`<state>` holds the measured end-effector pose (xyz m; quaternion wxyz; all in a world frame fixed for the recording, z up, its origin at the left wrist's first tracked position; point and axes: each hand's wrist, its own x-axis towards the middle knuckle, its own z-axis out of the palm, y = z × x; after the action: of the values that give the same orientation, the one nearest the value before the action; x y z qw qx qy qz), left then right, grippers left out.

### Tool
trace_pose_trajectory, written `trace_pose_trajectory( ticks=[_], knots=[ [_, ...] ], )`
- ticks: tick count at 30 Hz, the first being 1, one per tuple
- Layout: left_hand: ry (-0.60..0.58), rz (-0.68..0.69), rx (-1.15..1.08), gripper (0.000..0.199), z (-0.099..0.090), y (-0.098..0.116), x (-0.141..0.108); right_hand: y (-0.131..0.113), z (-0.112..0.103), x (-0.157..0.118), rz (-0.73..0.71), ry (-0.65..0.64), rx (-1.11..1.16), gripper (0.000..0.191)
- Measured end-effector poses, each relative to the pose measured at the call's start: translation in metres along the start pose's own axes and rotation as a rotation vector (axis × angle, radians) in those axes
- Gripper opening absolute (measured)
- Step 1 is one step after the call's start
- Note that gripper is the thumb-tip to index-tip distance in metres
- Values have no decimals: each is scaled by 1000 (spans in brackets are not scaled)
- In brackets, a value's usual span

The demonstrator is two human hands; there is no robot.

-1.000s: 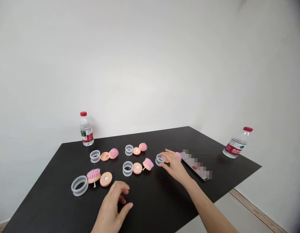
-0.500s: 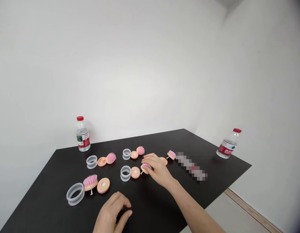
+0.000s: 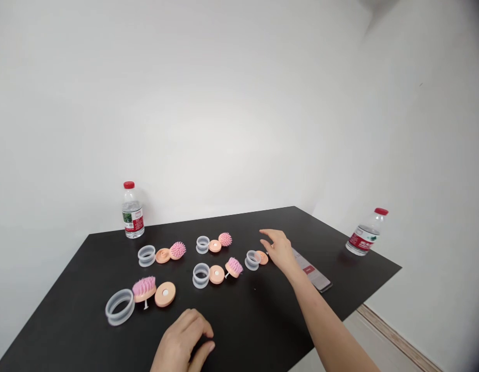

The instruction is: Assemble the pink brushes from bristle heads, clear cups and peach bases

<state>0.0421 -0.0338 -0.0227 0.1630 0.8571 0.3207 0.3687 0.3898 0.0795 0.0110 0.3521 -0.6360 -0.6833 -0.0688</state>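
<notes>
My right hand (image 3: 280,250) hovers open with nothing in it, just above a peach disc (image 3: 262,257) and beside a clear silicone ring (image 3: 252,260). A third of the way along the table, a pink bristled brush head (image 3: 234,267) lies next to a peach disc (image 3: 216,274) and a clear ring (image 3: 201,275). Similar sets lie at the back and left, including a larger pink brush head (image 3: 144,288) with a white stem. My left hand (image 3: 183,338) rests at the near edge of the view, fingers loosely curled, touching nothing but the table.
All of this lies on a black table (image 3: 68,323) against a white wall. A flat phone-like device (image 3: 312,272) lies under my right wrist's side. Water bottles with red caps stand at the far left (image 3: 133,212) and right corner (image 3: 365,238).
My right hand has moved right and back, off the pink brush head it covered, and now lifts above the peach disc and ring. My left hand has barely moved.
</notes>
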Motion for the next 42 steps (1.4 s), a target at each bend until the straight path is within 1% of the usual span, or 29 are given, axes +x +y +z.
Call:
trace_pose_trajectory(
  ticks=[3,5,8,10,14,19,30,33,35,37,39,42],
  knots=[
    [13,-3,4,10,0,-1,0,27,-2,4,77,-103,-122,46],
    [11,-1,5,11,0,-1,0,42,-3,3,114,-193,-180,47],
    [5,9,8,11,0,-3,-1,54,-3,-1,125,-320,-226,49],
    [1,13,10,12,1,-4,0,57,-2,-4,122,-371,-246,52],
    [-10,11,18,12,2,-7,0,53,1,-8,143,-406,-274,53],
    [-31,6,33,11,2,-8,-1,47,3,-11,166,-420,-253,56],
    [-44,21,51,11,2,-9,-1,49,0,-18,203,-440,-165,87],
    [-35,28,64,11,3,-9,-1,45,-4,-19,192,-436,-155,90],
    [-24,43,77,12,3,-9,-2,39,-8,-19,169,-421,-156,89],
    [-18,59,91,14,5,-10,-2,29,-12,-18,130,-392,-157,83],
    [-20,65,107,14,6,-12,-3,17,-13,-16,75,-356,-147,72],
    [-29,79,120,14,9,-15,-3,-8,-10,-8,-26,-324,-107,55]
  ],
)
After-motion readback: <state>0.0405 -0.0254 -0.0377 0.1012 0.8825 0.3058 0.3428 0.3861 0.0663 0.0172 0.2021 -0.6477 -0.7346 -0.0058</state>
